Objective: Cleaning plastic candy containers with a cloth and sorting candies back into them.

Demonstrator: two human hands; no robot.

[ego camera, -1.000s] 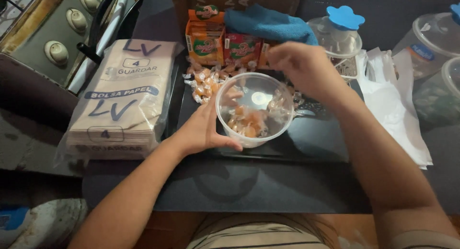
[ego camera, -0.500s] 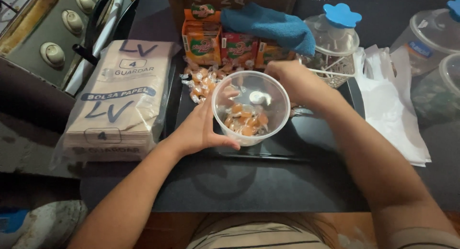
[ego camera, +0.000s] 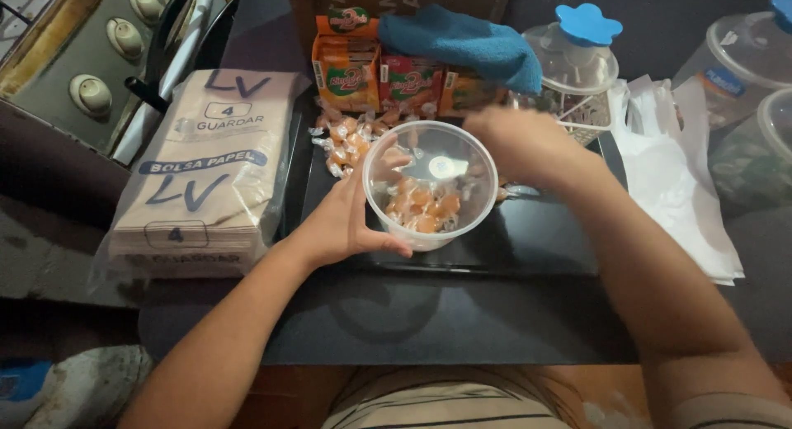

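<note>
Since half a second ago the right hand (ego camera: 528, 144) has slid back a bit from over the tub toward its far right rim, and it's motion-blurred, so I honestly can't tell if it's clenched, loose or pinching anything. Everything else looks like it stayed put.

Only one view here, the head cam looking down. Left hand (ego camera: 346, 223) is wrapped around the near left side of the clear plastic tub (ego camera: 430, 186), thumb along the front wall, fingers round the back, so that's a proper grasp. The tub sits upright on a dark tray (ego camera: 528, 239) in the middle of the black table (ego camera: 429, 322), and there are orange wrapped candies (ego camera: 421, 208) in the bottom of it. More loose wrapped candies (ego camera: 346, 136) lie on the tray just behind and left of the tub.

Packaging stuff: left of the tray there's a flat stack of tan paper bags (ego camera: 198, 177) in clear film, with blue print and a blue band across the middle. Along the back edge stands a row of small boxes (ego camera: 388, 74), orange at the left, then red, each with a round green-and-red logo. A blue cloth (ego camera: 462, 41) is draped over the right end of that row. Right of it, a clear jar with a blue flower-shaped lid (ego camera: 587, 25), and then a pile of white plastic bags (ego camera: 676, 173) near the right forearm. Big clear containers (ego camera: 742, 58) at the far right edge.
</note>
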